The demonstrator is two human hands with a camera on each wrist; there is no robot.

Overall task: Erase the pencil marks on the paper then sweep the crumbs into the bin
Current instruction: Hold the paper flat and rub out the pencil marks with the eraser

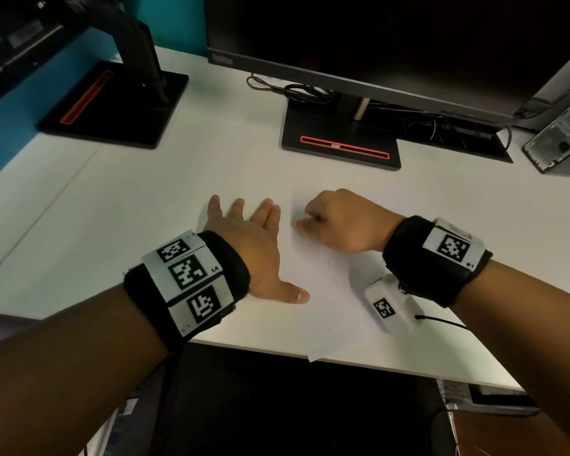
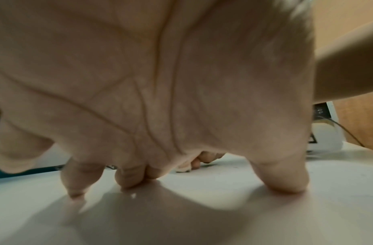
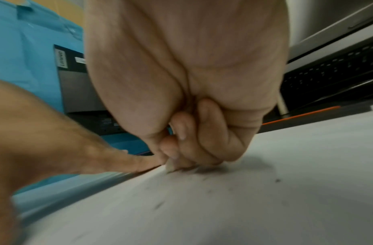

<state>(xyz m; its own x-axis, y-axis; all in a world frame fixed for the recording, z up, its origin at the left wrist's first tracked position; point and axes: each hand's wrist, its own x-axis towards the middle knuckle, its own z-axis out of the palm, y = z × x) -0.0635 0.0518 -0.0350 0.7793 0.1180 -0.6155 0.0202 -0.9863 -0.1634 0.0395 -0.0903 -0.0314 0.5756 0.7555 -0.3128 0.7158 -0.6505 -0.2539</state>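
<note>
You are working at a white desk, with a monitor stand at twelve o'clock. The sheet of paper is lying near the front edge, one corner overhanging it. Your left hand is pressing flat, fingers spread, at nine o'clock of the paper, thumb on the sheet. Your right hand is pinching a small pale eraser with curled fingers against the paper. Dark crumbs are lying scattered on the sheet.
</note>
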